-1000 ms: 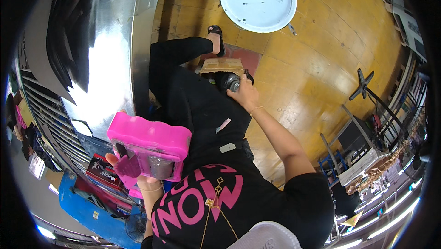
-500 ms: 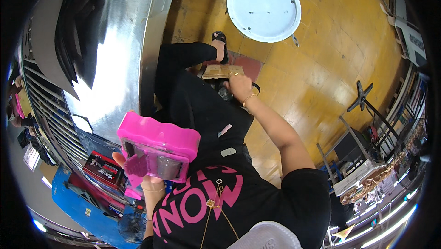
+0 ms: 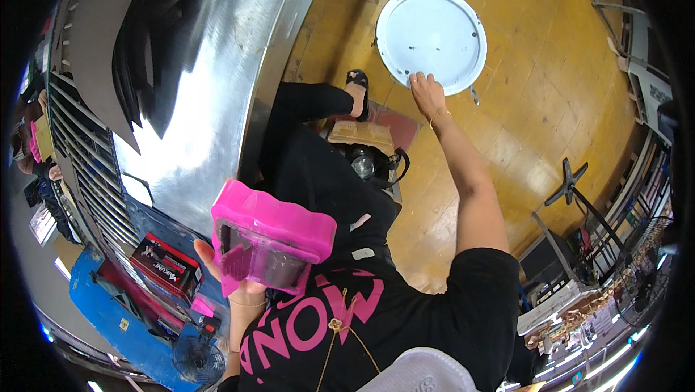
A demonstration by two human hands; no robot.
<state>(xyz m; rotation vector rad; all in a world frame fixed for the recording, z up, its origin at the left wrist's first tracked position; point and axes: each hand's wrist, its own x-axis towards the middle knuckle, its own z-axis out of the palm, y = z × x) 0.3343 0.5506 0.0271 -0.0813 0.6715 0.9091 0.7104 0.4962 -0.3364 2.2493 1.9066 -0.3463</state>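
- Right hand (image 3: 428,95) sits at the near rim of the round pale top (image 3: 432,37); the top spreads straight ahead of the fingertips, away from the body
- Top is round, so no long axis to line up; right hand is clearly the nearer of the 2
- Right fingers bend down over the rim; from here I can't tell if they pinch anything or just touch
- Left hand (image 3: 250,292) grips the pink case (image 3: 279,211) from below and behind, well apart from the top
- Case is in front of the chest, long axis roughly crosswise, right end dipped toward the body, beside the metal desk (image 3: 210,153)
- Vs 0.5 s ago: right hand has left the cardboard box (image 3: 362,133) for the rim; case still in the left
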